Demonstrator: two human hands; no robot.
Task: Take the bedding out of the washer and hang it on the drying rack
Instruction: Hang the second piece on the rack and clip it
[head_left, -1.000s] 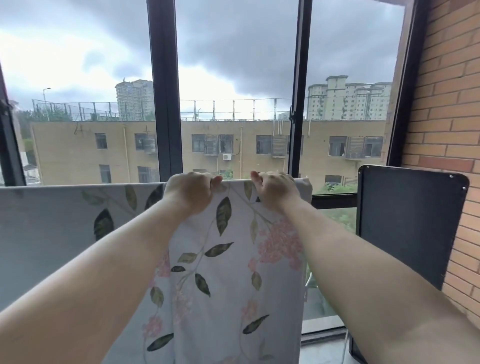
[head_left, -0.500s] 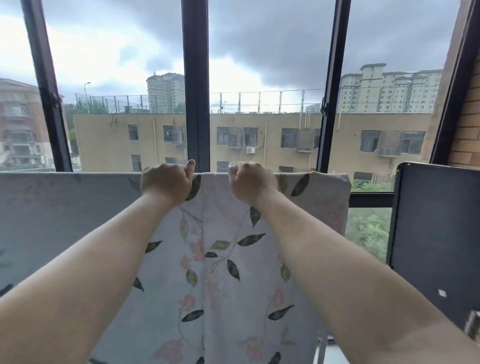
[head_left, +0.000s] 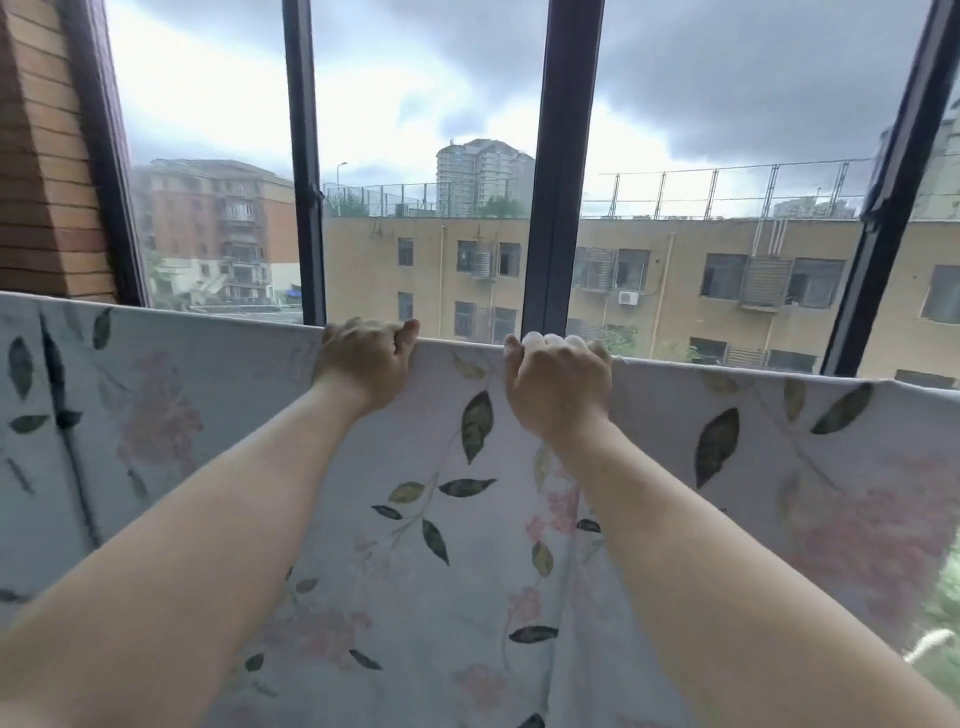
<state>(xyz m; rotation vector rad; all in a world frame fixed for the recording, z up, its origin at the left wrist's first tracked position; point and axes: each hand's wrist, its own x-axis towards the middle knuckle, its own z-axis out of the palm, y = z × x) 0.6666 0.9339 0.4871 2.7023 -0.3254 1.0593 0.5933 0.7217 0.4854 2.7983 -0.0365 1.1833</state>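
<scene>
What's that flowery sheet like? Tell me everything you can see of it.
The sheet is pale grey-white thin cloth printed with dark green leaves and faded pink blossoms. It hangs spread wide before the window, its top edge a straight line; whatever carries it is hidden. Soft folds run down it. The left hand and right hand grip that edge, close together.

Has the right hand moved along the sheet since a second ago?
Yes, leftward. The right hand now sits below the middle window mullion; a second ago it gripped the floral sheet near the next mullion to the right.
</scene>
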